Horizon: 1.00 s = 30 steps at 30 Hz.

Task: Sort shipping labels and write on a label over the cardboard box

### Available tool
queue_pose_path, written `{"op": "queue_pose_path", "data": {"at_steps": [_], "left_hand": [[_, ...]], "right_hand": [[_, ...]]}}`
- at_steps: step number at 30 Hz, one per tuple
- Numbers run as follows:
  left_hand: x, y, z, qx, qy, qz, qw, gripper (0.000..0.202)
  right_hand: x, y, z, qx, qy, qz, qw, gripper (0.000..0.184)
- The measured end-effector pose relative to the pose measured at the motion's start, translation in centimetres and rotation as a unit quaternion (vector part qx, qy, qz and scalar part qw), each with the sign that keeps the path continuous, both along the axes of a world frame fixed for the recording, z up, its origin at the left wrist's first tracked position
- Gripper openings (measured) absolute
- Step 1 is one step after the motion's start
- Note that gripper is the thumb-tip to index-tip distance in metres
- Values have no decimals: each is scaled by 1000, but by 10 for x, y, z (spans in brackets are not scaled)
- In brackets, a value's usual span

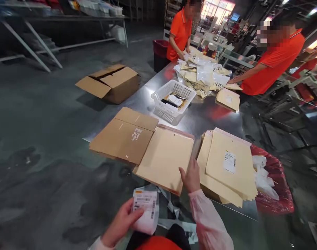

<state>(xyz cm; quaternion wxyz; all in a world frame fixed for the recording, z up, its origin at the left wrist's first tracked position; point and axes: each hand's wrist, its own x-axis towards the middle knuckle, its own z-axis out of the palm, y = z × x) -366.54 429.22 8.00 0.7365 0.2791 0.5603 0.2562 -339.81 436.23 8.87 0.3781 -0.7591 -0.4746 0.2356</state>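
My left hand [124, 217] is closed around printed shipping labels [146, 210], thumb on top, held low in front of my body. My right hand [191, 176] lies at the right edge of a stack of plain padded envelopes [165, 152], thumb apart from the fingers; it touches the edge or rests just over it. To its right is a second pile of envelopes [228, 152], fanned unevenly. The top one bears a white label [229, 162]. Flattened cardboard boxes [122, 133] are stacked left of the plain envelopes.
A white plastic basket [186, 91] with small items stands on the metal table [145, 104]. Beyond it lies a heap of filled mailers [202, 73], with two people in orange shirts beside it. An open carton [124, 83] sits on the floor; a red-lined bin [275, 184] stands right.
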Motion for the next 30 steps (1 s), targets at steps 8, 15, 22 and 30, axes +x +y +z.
{"op": "queue_pose_path", "data": {"at_steps": [8, 15, 22, 30], "left_hand": [[68, 23, -36, 109, 2, -23, 994, 31], [65, 28, -70, 67, -76, -64, 993, 49], [22, 15, -116, 13, -89, -76, 993, 65], [-7, -25, -163, -32, -38, -62, 997, 64]], "right_hand": [[-31, -31, 28, -170, 142, 244, 944, 22], [-17, -6, -7, -61, 90, 168, 980, 11], [-13, 73, -62, -75, -19, 127, 989, 7], [-19, 112, -106, -75, -135, 128, 980, 30]]}}
